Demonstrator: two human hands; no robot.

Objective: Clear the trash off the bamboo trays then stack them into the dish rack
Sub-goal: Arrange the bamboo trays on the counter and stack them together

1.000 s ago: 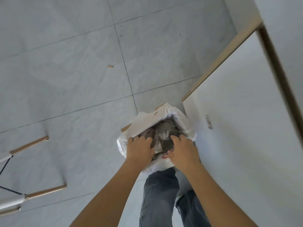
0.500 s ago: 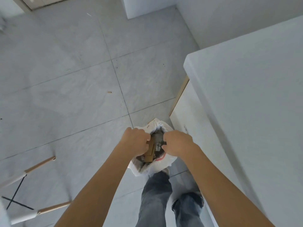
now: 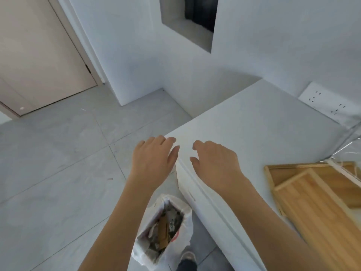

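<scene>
Two bamboo trays (image 3: 320, 204) lie overlapped on the white counter (image 3: 254, 133) at the right, the nearer one resting on the farther one (image 3: 283, 175). A trash bin lined with a white bag (image 3: 164, 231), full of paper and cardboard scraps, stands on the floor beside the counter's corner. My left hand (image 3: 154, 159) hovers empty over the floor next to the counter edge, fingers apart. My right hand (image 3: 214, 163) hovers empty above the counter's corner, fingers loosely spread. Both hands are well above the bin and left of the trays.
Clear plastic wrap (image 3: 349, 153) lies at the far right past the trays. A wall socket panel (image 3: 328, 104) sits behind the counter. A beige door (image 3: 39, 55) stands at the back left over grey floor tiles (image 3: 58, 173). My foot (image 3: 187, 257) is by the bin.
Both hands let go of the trash bag's rim and rose to counter height. My view lifted from the floor to the counter, bringing the trays into sight.
</scene>
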